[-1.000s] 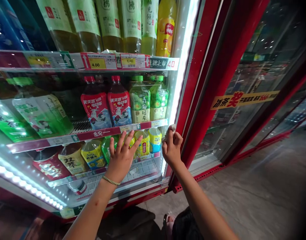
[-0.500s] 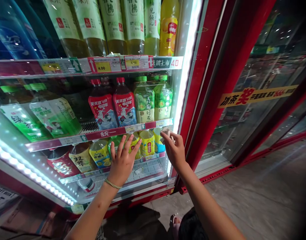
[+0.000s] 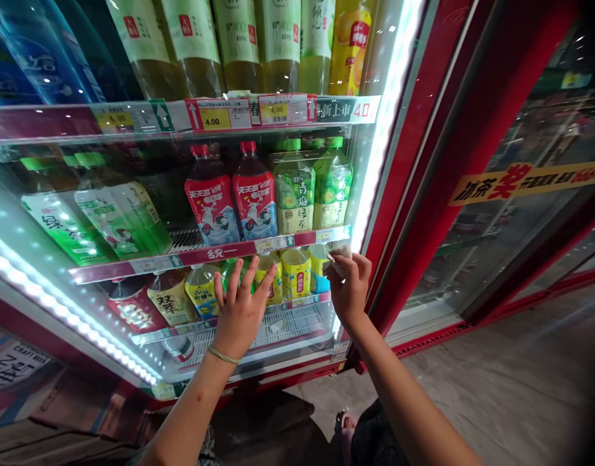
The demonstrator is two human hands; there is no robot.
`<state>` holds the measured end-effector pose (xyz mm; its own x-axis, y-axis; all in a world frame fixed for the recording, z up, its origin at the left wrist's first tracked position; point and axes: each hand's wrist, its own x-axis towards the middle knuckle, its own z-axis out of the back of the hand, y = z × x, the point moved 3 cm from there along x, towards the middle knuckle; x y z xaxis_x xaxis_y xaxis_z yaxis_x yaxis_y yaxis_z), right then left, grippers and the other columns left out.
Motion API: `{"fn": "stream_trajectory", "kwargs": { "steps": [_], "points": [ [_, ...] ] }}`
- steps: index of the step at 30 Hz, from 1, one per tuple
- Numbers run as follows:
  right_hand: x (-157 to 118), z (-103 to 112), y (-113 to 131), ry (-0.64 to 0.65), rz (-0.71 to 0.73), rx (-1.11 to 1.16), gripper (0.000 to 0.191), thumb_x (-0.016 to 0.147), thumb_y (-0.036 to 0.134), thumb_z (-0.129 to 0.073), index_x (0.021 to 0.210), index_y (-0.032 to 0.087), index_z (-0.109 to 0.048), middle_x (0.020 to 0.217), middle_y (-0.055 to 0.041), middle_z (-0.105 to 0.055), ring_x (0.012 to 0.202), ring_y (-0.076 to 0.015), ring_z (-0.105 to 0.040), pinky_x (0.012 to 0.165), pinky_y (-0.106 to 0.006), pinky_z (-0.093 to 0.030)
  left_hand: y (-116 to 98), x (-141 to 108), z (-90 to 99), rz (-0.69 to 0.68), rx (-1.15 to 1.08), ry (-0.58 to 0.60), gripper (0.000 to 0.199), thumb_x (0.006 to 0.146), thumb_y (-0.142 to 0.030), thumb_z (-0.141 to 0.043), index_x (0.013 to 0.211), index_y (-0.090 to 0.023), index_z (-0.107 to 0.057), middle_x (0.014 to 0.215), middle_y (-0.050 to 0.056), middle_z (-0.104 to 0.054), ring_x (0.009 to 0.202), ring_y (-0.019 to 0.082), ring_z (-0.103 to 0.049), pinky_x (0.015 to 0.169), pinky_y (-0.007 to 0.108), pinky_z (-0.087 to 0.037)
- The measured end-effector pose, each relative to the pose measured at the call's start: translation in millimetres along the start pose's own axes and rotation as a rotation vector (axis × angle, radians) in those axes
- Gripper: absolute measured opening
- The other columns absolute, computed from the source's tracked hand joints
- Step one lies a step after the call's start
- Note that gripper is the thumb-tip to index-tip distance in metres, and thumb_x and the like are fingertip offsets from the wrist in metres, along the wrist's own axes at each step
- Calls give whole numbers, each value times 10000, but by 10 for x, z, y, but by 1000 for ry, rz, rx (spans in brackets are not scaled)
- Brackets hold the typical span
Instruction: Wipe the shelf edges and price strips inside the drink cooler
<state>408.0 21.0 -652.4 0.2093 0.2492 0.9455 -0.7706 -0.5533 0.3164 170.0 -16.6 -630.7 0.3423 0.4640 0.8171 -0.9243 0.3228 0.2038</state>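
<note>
My left hand is spread with its fingers apart in front of the lower shelves, and nothing is in it. A thin band circles that wrist. To the right, my right hand pinches a crumpled whitish tissue-like piece near the shelf's right end. Behind the hands, yellow-labelled bottles stand on a lower shelf. Just above them are two red-labelled bottles and green tea bottles on the middle shelf.
A lit strip and a red frame edge the cooler's right side. Large bottles fill the top shelf. Green-labelled bottles lean at left. A wire rack lies low down. A foot shows on the floor.
The view has shifted, so the cooler and its bottles appear farther right. My right hand appears slightly farther right, still pinching the whitish piece. My left hand remains spread.
</note>
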Motion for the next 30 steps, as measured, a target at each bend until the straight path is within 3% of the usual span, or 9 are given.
{"fn": "stream_trajectory", "kwargs": {
  "steps": [2, 6, 12, 17, 21, 24, 27, 30],
  "points": [
    [-15, -26, 41, 6, 37, -5, 292, 964, 189, -622, 1240, 280, -657, 1168, -70, -574, 1044, -209, -650, 858, -408, -623, 0, 1, -2, -6, -2, -5, 809, 953, -269, -697, 1629, -419, -280, 1602, 86, -481, 1563, 341, -314, 1299, 650, -123],
    [27, -69, 128, 167, 163, 5, 309, 965, 160, -621, 1225, 314, -684, 1250, -70, -582, 1117, -219, -631, 907, -410, -611, -4, 2, -19, 1, -11, -13, 800, 952, -267, -696, 1627, -413, -292, 1604, 92, -476, 1574, 347, -289, 1297, 662, -113],
    [69, 6, 73, -75, 84, -24, 306, 937, 121, -632, 1162, 305, -725, 1257, -75, -497, 1206, -241, -553, 915, -383, -590, -33, 11, -21, -3, 12, -33, 773, 952, -253, -697, 1616, -403, -332, 1564, 91, -517, 1578, 331, -284, 1304, 650, -111],
    [39, -96, 174, 32, 214, -107, 415, 951, 99, -605, 1272, 356, -659, 1258, -65, -509, 1221, -235, -537, 1003, -417, -558, -38, 2, -33, 14, -10, -14, 800, 952, -246, -696, 1627, -406, -297, 1588, 92, -491, 1582, 344, -274, 1300, 664, -107],
    [99, -50, 64, -48, 95, -149, 421, 937, 89, -555, 1290, 311, -614, 1253, -95, -492, 1228, -266, -521, 969, -466, -561, -29, -17, -49, 13, -12, 1, 816, 952, -241, -692, 1633, -405, -275, 1609, 89, -470, 1588, 343, -259, 1304, 658, -96],
    [105, -58, 45, 26, 74, -198, 389, 885, 91, -565, 1229, 269, -611, 1134, -91, -526, 1093, -258, -537, 867, -433, -560, -30, -25, -66, 16, -22, 16, 828, 954, -221, -684, 1638, -403, -256, 1623, 89, -452, 1596, 345, -238, 1303, 666, -86],
    [118, -88, 124, 141, 172, -194, 378, 887, 91, -584, 1215, 279, -610, 1150, -79, -555, 1059, -239, -545, 875, -409, -548, -37, -21, -70, 19, -31, 8, 837, 954, -226, -686, 1642, -401, -242, 1614, 99, -458, 1605, 347, -213, 1299, 677, -85],
    [147, -65, 154, 114, 202, -156, 386, 898, 72, -590, 1206, 299, -634, 1193, -71, -557, 1103, -230, -553, 911, -396, -540, -40, -11, -62, 17, -30, -10, 827, 961, -243, -683, 1641, -406, -243, 1598, 96, -474, 1608, 334, -207, 1303, 668, -82]
  ]
}}
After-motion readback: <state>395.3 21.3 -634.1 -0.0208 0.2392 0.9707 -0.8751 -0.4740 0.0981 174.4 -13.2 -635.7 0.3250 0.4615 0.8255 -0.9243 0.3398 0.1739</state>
